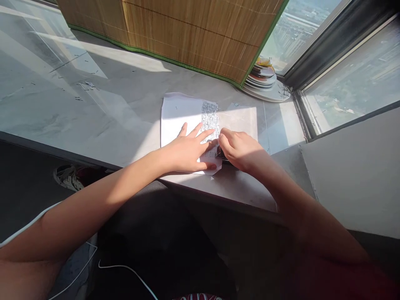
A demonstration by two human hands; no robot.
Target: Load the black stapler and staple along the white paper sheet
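White paper (179, 114) lies on the pale marble-look ledge, close to its front edge. Down its right side runs a dense band of small dark staples (210, 112). My left hand (189, 152) rests flat on the paper with fingers spread, some of them over the band. Closed around a small black stapler (221, 152), my right hand (239, 148) is at the paper's right edge. Most of the stapler is hidden under that hand, so I cannot tell whether its jaws are pressed together.
A bamboo mat (187, 33) with green edging stands at the back. Stacked plates (265, 85) sit beside it near the window frame (325, 46). Loose staples (78, 98) are scattered over the ledge (125, 108) on the left. A white cable (125, 266) hangs below.
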